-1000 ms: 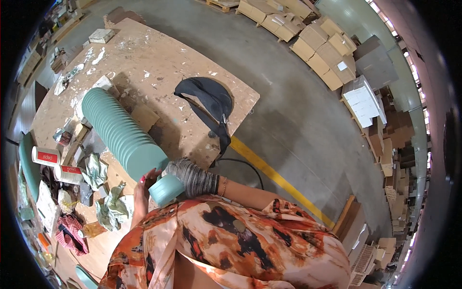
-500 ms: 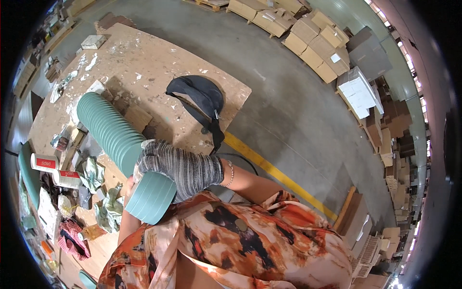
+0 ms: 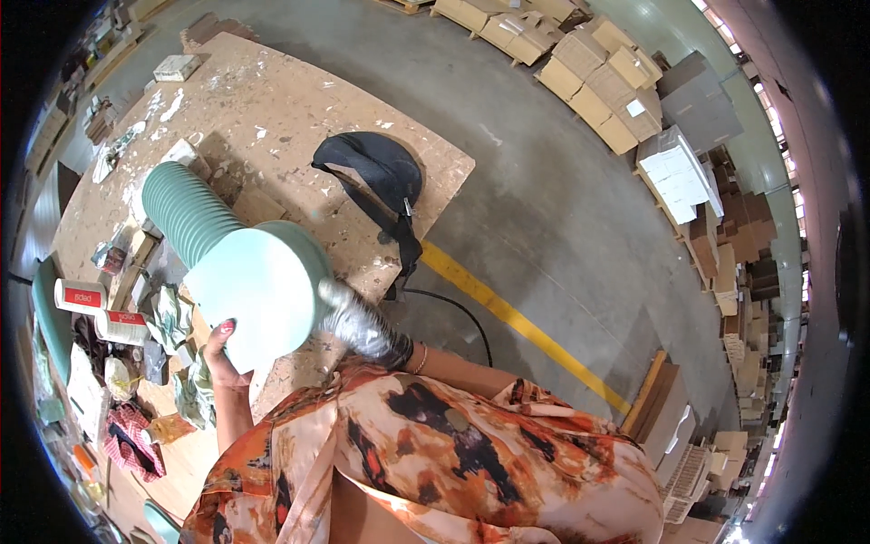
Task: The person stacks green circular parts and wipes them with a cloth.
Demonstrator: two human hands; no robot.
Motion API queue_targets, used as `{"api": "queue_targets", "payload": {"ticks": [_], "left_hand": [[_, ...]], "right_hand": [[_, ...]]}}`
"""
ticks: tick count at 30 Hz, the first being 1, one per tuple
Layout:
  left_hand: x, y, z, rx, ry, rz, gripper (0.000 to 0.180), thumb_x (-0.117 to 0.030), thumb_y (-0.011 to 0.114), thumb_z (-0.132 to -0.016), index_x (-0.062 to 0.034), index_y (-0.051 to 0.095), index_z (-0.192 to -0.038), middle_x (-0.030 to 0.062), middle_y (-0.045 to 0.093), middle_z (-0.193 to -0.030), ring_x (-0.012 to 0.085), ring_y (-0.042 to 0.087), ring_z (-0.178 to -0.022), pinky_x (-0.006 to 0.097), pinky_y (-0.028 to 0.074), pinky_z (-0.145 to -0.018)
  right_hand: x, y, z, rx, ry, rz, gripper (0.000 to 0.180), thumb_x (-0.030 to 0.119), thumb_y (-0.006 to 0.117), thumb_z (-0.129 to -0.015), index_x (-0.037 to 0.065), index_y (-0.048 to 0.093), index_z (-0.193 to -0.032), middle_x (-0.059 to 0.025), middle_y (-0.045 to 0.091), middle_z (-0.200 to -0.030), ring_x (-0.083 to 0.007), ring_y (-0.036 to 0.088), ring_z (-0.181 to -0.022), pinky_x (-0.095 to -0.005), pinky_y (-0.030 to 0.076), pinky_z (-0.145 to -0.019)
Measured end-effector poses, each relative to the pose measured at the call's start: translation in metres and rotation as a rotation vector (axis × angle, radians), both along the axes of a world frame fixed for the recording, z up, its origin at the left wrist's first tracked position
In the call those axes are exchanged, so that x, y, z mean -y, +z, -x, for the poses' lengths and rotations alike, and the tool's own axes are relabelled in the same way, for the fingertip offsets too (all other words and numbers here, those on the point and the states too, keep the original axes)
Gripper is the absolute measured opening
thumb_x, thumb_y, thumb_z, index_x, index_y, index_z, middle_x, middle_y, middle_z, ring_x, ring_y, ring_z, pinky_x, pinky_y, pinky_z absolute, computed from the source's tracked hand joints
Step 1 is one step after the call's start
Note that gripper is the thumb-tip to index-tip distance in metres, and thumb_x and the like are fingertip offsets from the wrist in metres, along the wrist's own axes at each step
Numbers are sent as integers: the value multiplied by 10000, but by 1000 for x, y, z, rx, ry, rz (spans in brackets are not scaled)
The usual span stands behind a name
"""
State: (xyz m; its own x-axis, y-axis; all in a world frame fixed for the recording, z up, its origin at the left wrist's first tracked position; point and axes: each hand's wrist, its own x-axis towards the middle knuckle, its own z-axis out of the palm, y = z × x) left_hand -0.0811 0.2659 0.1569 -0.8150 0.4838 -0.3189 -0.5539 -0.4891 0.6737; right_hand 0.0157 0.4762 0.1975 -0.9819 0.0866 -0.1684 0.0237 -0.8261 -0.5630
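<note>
A pale green round piece [image 3: 254, 295] faces me with its smooth flat end, which has a darker green side. My bare left hand [image 3: 227, 349] grips its lower left edge, thumb on the flat face and the other fingers mostly hidden. At its right rim is my right hand [image 3: 367, 325] in a grey striped glove, the fingers smeared by motion. Behind the round piece, a green ribbed cylinder [image 3: 186, 210] slants away over the table. The flat end covers where the two meet, so I cannot tell whether they are one piece.
The paint-spotted table [image 3: 299, 100] holds a black cap-like item with a strap [image 3: 376, 172], two white-and-red paper cups [image 3: 122, 326], crumpled cloths [image 3: 195, 390] and a red checked cloth [image 3: 131, 440]. A cable [image 3: 476, 326] hangs at its right. Cardboard boxes [image 3: 607, 91] line the floor's far side.
The round piece has turned up, so its flat end now faces me. My gloved right hand has left its top and moved down to the right rim. My left hand has come into clearer view.
</note>
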Motion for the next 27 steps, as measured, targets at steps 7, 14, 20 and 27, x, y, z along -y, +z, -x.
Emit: {"api": "queue_targets", "payload": {"ticks": [7,14,20,27], "left_hand": [[2,-9,-32,-110,-84,204,577,-46,680,-752,16,463,-1284,98,592,-1132,226,565,-1048,355,413,-960],[31,-48,-43,-446,-169,437,972,-77,801,-706,-27,226,-1487,149,463,-1367,268,460,-1268,418,406,-1029],[30,-32,-45,-860,-115,610,1146,-145,872,-581,-25,187,-1492,202,309,-1492,322,345,-1373,439,284,-1126],[22,-58,-62,-742,-25,532,1039,-129,870,-635,23,229,-1438,230,305,-1482,337,329,-1377,428,245,-1144]], "right_hand": [[-13,-6,-9,94,-67,-633,676,262,838,-697,11,505,-1229,-91,598,-1106,-186,564,-1013,-355,494,-879],[-19,21,2,-233,119,-1508,799,342,865,-620,74,459,-1253,-192,600,-1077,-346,615,-1011,-426,502,-884],[-1,-1,10,-486,272,-1698,779,438,832,-627,22,492,-1191,-236,619,-1034,-399,631,-936,-468,519,-835],[6,-16,23,-452,392,-1639,736,385,839,-620,40,506,-1178,-218,614,-1048,-386,617,-982,-446,505,-874]]}}
